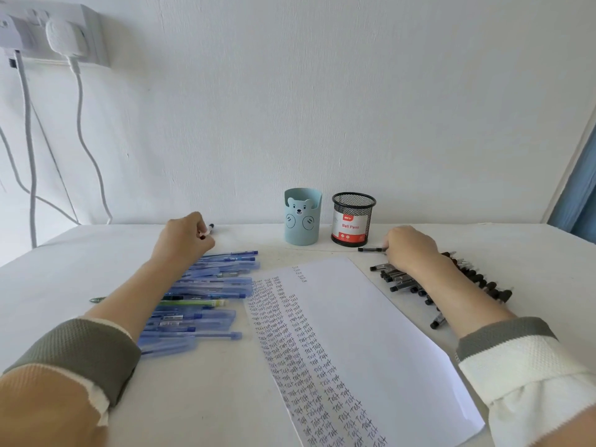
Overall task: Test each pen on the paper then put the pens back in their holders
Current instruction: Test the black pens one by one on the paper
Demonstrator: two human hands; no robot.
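Observation:
A sheet of paper with columns of the word "Test" lies in the middle of the table. Left of it is a pile of blue pens; right of it, a pile of black pens. My left hand reaches past the blue pile and pinches a dark-tipped pen near the wall. My right hand rests at the far end of the black pile and grips a black pen that points left. A blue bear holder and a black mesh holder stand behind the paper.
The wall runs close behind the holders. A socket with a white plug sits at the upper left, with white cables hanging to the table's left end. A blue door frame is at the right edge. A green pen lies left of my forearm.

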